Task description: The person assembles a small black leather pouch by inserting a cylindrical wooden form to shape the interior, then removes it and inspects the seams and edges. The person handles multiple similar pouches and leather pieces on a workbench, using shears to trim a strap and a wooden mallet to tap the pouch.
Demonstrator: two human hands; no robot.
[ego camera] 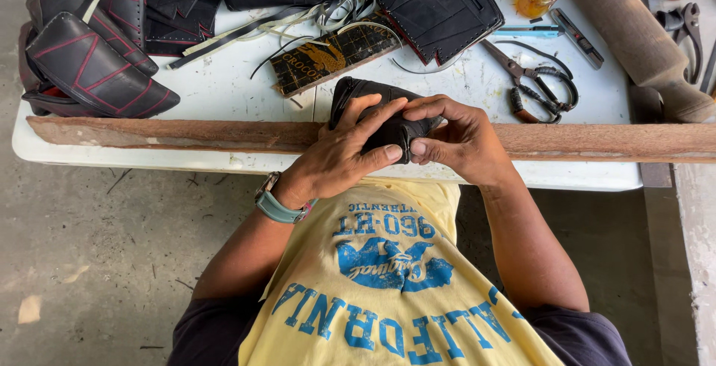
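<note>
Both the left hand (339, 159) and right hand (455, 139) had their fingers closed on a black leather pouch (373, 109), apparently mid-assembly, while finished-looking stitched black pieces (93, 53) lay stacked on the tabletop (224, 86).

Scissors (538, 83), wooden plank (597, 141), white table (224, 86)

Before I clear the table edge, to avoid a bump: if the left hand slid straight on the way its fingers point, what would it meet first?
The left hand points across the black leather piece toward the right hand, so it would probably meet those fingers first.
</note>
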